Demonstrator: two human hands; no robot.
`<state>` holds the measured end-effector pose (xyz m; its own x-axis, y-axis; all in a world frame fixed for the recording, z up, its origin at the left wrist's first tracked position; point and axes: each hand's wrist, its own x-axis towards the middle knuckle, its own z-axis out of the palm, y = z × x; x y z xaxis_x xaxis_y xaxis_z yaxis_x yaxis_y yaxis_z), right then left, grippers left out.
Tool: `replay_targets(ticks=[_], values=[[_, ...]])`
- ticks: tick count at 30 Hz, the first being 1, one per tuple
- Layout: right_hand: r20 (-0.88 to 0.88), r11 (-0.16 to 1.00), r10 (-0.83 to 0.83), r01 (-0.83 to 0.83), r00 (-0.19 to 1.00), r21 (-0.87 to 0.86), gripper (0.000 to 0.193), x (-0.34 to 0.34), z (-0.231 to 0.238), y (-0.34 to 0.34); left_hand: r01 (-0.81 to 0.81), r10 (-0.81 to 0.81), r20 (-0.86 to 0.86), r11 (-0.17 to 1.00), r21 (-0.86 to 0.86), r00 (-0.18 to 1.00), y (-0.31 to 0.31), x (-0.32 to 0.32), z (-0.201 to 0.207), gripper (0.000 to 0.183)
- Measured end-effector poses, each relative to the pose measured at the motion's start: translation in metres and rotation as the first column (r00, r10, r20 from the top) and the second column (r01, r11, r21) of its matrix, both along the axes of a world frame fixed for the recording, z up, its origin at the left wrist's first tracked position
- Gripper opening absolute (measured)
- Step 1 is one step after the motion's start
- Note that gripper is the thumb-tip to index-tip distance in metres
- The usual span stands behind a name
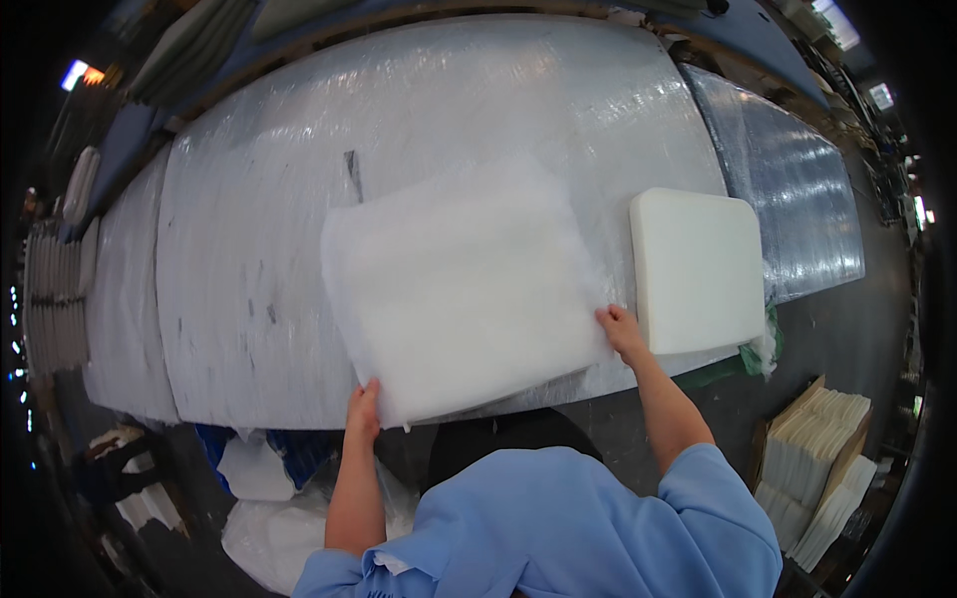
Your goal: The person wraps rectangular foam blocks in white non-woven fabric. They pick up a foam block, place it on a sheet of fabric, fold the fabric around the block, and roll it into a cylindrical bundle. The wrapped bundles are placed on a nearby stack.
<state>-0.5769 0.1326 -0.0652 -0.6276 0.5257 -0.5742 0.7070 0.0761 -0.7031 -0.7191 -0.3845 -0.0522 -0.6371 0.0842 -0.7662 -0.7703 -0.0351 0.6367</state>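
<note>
A white fibre-batting sheet (469, 289) is found laid out on a film-wrapped worktable (239, 229), at the edge nearest the wearer. Its left edge, close to the near corner, is pinched by the left hand (362, 411), thumb uppermost; its right edge is gripped by the right hand (621, 331), fingers curled. How far the fingers are tucked underneath cannot be told. The sheet is held at opposite sides — presumably so that it is drawn flat and squared evenly. Whether anything is covered by it cannot be determined.

A white foam cushion (698, 269) with rounded corners is placed just beside the right hand, apparently so that it is within easy reach. The tabletop is sheathed in clear film, probably for a smooth, clean surface.

Farther out, white pads (812, 448) are stacked on the floor side at lower right, and a translucent plastic bag (264, 538) is noted at lower left.
</note>
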Motion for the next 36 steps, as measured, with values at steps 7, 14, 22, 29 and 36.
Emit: replay_targets(ticks=[7,14,22,29,36], values=[[-0.068,0.928,0.117,-0.085,0.991,0.364,0.033,0.007,-0.016,0.000,-0.155,0.074,-0.248,0.932,-0.327,0.966,0.008,0.023,-0.012,0.033],[-0.093,0.835,0.171,-0.095,0.981,0.542,0.033,0.010,-0.030,-0.002,-0.090,-0.100,-0.364,0.878,-0.470,0.926,-0.001,0.023,-0.021,0.028],[0.052,0.779,0.277,-0.256,0.959,0.573,0.028,0.000,-0.041,-0.017,0.152,-0.378,-0.172,0.688,-0.710,0.910,0.012,0.018,-0.036,0.029],[0.059,0.770,0.308,-0.286,0.949,0.570,0.021,-0.002,-0.049,-0.016,0.080,-0.561,-0.130,0.334,-0.939,0.818,0.019,0.013,-0.023,0.023],[0.199,0.827,0.254,-0.319,0.947,0.463,0.015,-0.018,-0.010,-0.018,0.171,-0.542,-0.047,0.345,-0.923,0.839,0.031,0.003,-0.013,0.020]])
